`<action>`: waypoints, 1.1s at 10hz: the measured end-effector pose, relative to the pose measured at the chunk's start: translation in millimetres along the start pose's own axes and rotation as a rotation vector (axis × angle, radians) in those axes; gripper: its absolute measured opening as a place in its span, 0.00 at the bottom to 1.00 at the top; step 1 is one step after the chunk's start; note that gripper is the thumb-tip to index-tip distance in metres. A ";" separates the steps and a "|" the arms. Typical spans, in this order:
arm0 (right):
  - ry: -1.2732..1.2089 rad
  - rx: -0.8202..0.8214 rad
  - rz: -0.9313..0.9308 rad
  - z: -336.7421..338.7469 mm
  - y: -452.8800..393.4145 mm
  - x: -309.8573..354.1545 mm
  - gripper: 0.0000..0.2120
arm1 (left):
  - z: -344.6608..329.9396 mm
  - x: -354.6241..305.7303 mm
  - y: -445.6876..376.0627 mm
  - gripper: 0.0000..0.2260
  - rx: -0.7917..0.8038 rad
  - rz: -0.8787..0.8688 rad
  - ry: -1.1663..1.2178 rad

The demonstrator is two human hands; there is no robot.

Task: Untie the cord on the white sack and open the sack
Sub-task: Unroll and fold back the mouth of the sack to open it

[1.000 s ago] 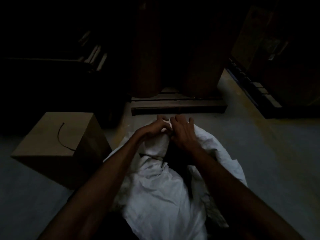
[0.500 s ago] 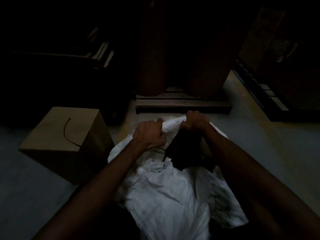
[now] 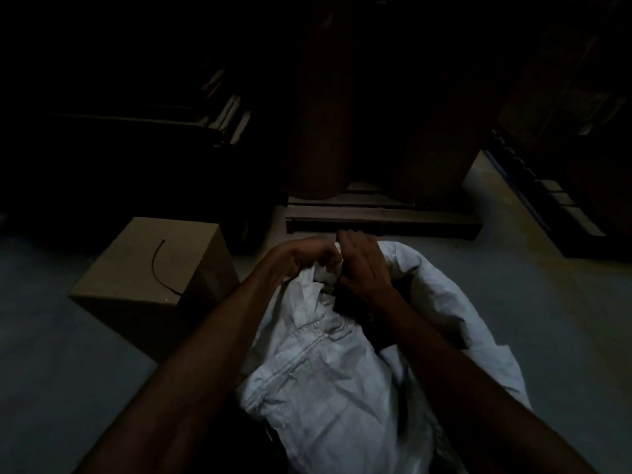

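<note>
A white woven sack (image 3: 328, 378) lies on the grey floor in front of me, its mouth pointing away. My left hand (image 3: 301, 256) grips the bunched rim of the sack at the far end. My right hand (image 3: 362, 268) presses against the same rim just to the right, fingers curled into the fabric. A dark gap shows under my right wrist where the mouth parts. A thin black cord (image 3: 160, 268) lies loose in a curve on top of the cardboard box (image 3: 136, 289) to the left.
The cardboard box stands on the floor at my left, close to my left forearm. A wooden pallet (image 3: 379, 218) carrying tall brown rolls (image 3: 318, 131) sits just beyond the sack. Dark racks line the left and right sides.
My hands, pulled apart half a second ago with the sack mouth stretched open, have come back together at the rim. The view has tilted slightly.
</note>
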State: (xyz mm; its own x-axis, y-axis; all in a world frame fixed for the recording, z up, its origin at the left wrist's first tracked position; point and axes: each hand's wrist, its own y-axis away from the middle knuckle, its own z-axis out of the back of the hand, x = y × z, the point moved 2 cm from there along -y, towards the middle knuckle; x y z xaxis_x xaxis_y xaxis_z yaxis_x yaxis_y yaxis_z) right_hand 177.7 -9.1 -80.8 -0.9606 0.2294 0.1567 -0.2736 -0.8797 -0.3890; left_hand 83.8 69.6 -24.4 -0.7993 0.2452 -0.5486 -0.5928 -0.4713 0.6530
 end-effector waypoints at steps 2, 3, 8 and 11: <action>0.165 0.261 -0.037 17.0 -33.2 -13.9 0.12 | 6.6 32.9 11.0 0.44 -0.454 -0.153 -0.421; 0.270 0.375 -0.118 33.2 -45.5 -15.5 0.19 | -12.9 55.9 2.8 0.28 -0.684 -0.078 -0.293; -0.132 0.188 0.347 35.2 -61.6 62.3 0.30 | 29.3 63.0 43.6 0.15 -0.142 -0.287 1.136; 0.303 0.322 0.194 36.8 -62.1 79.8 0.14 | 7.0 97.9 60.2 0.46 -0.470 -0.094 0.127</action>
State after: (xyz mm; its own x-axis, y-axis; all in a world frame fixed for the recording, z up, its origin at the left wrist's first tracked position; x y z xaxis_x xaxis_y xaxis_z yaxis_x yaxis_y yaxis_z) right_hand 119.9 48.5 -10.7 -0.9765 0.1175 -0.1809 -0.1052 -0.9915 -0.0764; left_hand -30.8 71.2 -35.1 -0.7087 0.2140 -0.6723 -0.5301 -0.7903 0.3073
